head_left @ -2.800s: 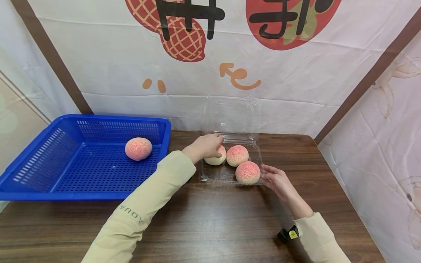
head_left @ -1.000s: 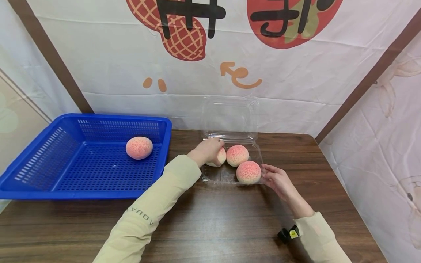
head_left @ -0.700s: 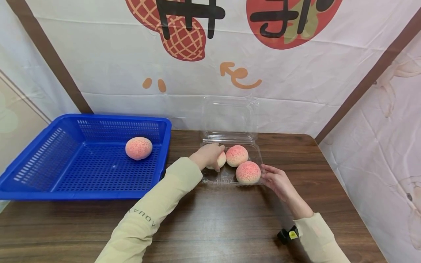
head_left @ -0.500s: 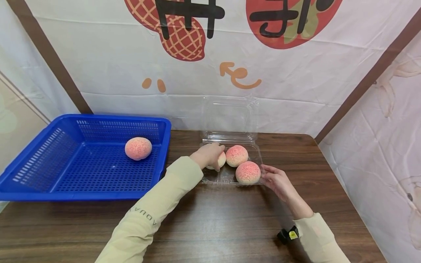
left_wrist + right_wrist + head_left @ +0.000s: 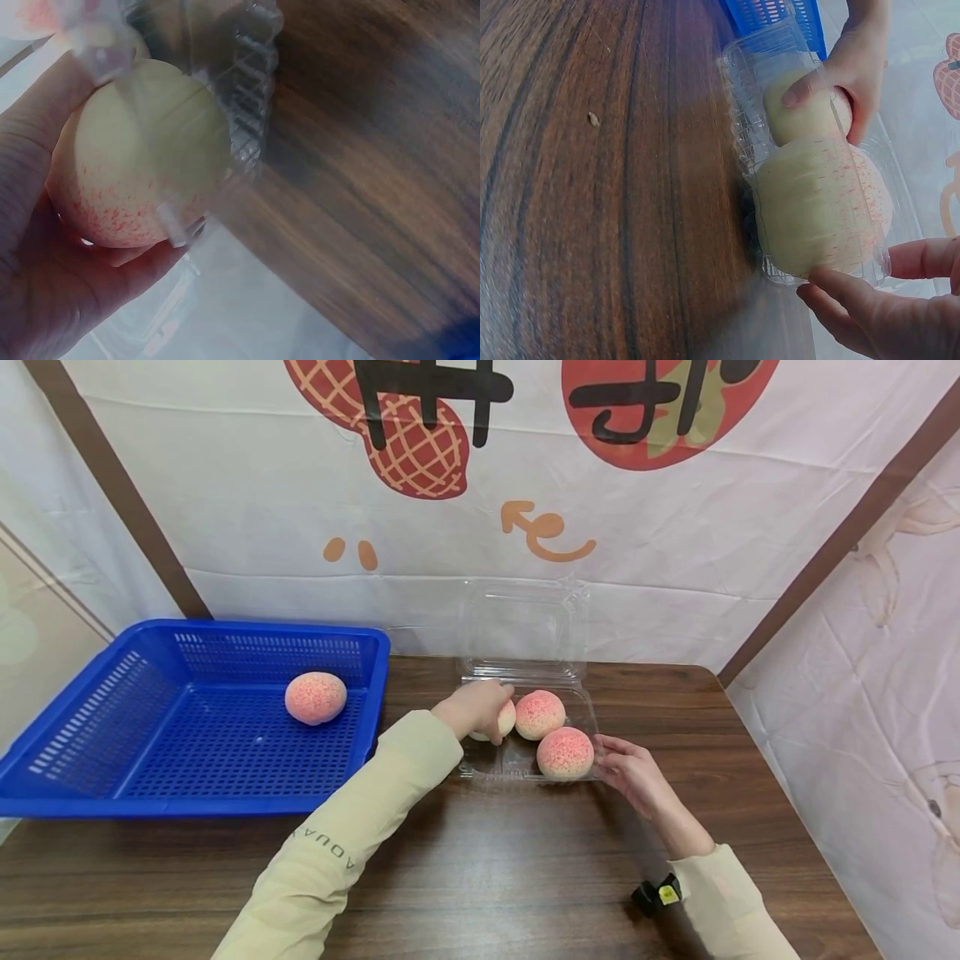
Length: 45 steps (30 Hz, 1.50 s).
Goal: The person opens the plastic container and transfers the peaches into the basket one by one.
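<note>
A clear plastic clamshell box stands on the table, its lid raised at the back. My left hand reaches in from the left and grips a pink-and-cream speckled peach in the box's left part. In the left wrist view, thumb and fingers wrap round its sides. Two more peaches lie to the right, one at the back and one at the front. My right hand pinches the box's right side between thumb and fingers; the right wrist view shows the hand close up.
A blue perforated plastic basket is at the left, with one peach inside near its right wall. The brown wooden table ends at a white printed cloth behind. A black strap device sits at the right wrist.
Over the last seconds, my left hand has shifted slightly right and its hold has moved farther round the peach. Lately it has risen a little. My right hand has stayed in place.
</note>
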Available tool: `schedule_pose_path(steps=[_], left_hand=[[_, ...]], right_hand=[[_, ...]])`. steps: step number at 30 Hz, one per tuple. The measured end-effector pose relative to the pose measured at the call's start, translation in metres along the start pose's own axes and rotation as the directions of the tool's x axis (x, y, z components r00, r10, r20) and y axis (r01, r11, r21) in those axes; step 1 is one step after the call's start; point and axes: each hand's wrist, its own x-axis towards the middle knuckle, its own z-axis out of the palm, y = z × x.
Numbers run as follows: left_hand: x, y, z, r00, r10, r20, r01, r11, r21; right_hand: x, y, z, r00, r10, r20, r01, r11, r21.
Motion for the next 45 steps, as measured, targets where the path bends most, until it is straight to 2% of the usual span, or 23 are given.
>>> schedule_pose_path(steps=[7,17,29,45], left_hand=[[0.001,-0.002,-0.011,1.0,0.008,-0.016,-0.008,1.0,0.004],[-0.002,-0.004,-0.021,0.996,0.033,-0.088,-0.03,0.999,0.044],[-0.005,-0.006,-0.031,0.98,0.068,-0.189,-0.041,0.989,0.145],[-0.012,-0.009,-0.038,0.962,0.108,-0.252,-0.051,0.974,0.22]], right_hand=[[0.001,-0.001,0.0,1.0,0.001,0.004,-0.001,1.0,0.003],[0.003,0.0,0.0,1.0,0.004,0.005,-0.004,1.0,0.012],[0.003,0.001,-0.001,1.0,0.008,-0.001,-0.008,1.0,0.001],[0.002,0.0,0.0,1.0,0.004,0.0,-0.004,1.0,0.008]])
